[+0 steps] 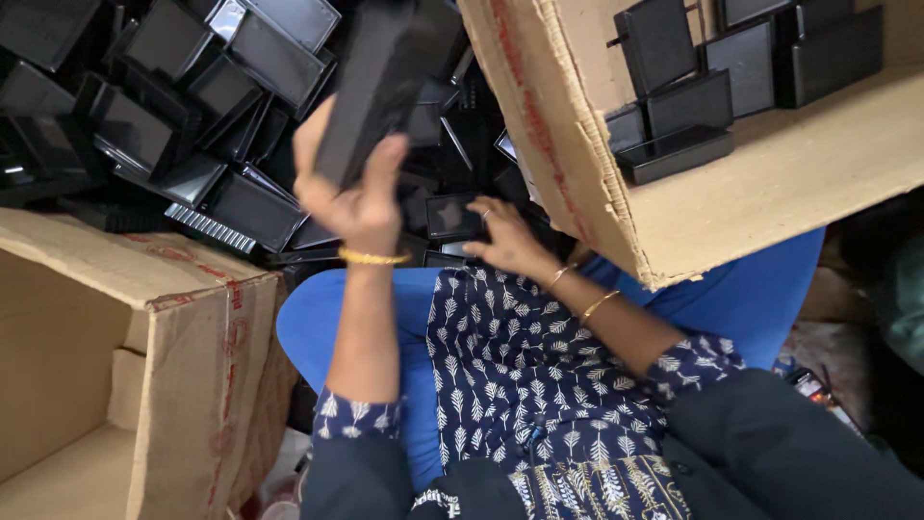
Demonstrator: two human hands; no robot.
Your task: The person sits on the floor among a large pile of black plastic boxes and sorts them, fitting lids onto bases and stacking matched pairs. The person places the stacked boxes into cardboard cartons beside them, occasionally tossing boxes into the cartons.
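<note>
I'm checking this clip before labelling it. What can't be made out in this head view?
- Black case in the left hand: its top is cut off by the frame edge and it is motion-blurred.
- Right hand: its fingertips reach among the black parts; what they touch is unclear.
- Upper box: cut off by the top and right edges.
- Lower box: its floor runs past the left edge.

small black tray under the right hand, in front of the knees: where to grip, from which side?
Take the small black tray by its two long side edges, coming straight down from above. It lies flat, open face up, and its thin raised rim is the only graspable part. The right hand already rests at its right edge, and other black parts crowd its sides.
</note>
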